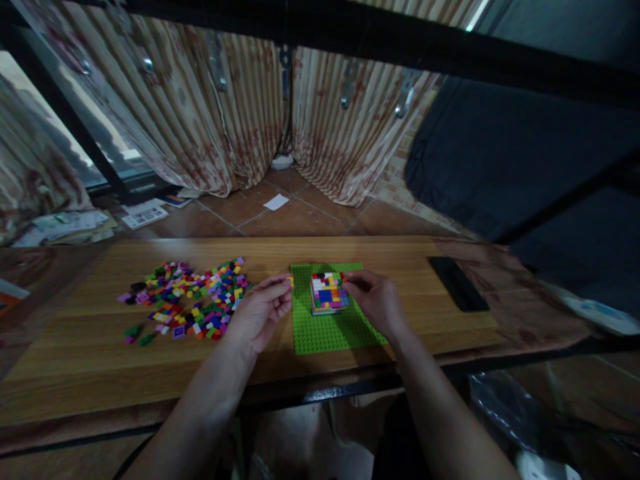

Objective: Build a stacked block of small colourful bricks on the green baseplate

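Note:
My left hand is closed in a pinch on a small yellow toy brick, held just left of a stack of bricks. That stack is a squarish block with a many-coloured top and white showing on its side. It stands on a green baseplate. My right hand has its fingertips together at the stack's far right corner, beside red and green bricks. Whether a loose brick is between those fingertips is too small to tell.
Loose bricks of many colours lie spread over the left of the wooden table. A black phone lies at the right end. A dark metal bar crosses above, with curtains behind.

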Available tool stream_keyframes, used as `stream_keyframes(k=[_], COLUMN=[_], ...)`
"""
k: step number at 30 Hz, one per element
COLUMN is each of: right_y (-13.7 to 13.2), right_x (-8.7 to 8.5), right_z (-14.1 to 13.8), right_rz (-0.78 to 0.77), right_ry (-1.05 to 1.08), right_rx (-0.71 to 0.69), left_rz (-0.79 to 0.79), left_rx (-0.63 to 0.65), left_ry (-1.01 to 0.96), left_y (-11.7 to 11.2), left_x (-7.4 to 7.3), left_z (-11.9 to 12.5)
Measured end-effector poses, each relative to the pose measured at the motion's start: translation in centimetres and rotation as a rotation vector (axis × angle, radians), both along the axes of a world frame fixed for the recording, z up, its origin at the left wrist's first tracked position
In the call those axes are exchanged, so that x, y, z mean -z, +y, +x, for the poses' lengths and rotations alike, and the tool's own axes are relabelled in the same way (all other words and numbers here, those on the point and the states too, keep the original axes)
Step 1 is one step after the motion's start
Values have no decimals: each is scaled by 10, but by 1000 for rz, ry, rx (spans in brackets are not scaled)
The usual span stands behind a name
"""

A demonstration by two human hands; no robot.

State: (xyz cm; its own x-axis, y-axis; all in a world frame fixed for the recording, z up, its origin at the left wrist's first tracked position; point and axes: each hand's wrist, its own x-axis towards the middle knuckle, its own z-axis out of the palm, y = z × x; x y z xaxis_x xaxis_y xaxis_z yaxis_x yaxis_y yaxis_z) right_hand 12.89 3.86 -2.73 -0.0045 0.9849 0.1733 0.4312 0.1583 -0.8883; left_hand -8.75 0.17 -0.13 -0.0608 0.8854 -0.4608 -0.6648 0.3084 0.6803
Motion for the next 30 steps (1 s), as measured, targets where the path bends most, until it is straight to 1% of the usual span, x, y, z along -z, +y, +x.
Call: stream_keyframes(k=[8,12,19,30], right_y=[1,3,7,13], right_x=[-2,-3,4,11], right_z=[3,5,-1,-3], right_rz=[-42,-58,-111,-82], right_ry=[60,53,186,86], right_rx=[-12,-12,-17,43], left_rz=[13,9,16,17], left_rx=[-2,-2,7,14], left_ry=[28,36,48,65], left_y=[0,0,-1,-1], left_x=[0,0,0,-1], left_z=[0,0,0,1])
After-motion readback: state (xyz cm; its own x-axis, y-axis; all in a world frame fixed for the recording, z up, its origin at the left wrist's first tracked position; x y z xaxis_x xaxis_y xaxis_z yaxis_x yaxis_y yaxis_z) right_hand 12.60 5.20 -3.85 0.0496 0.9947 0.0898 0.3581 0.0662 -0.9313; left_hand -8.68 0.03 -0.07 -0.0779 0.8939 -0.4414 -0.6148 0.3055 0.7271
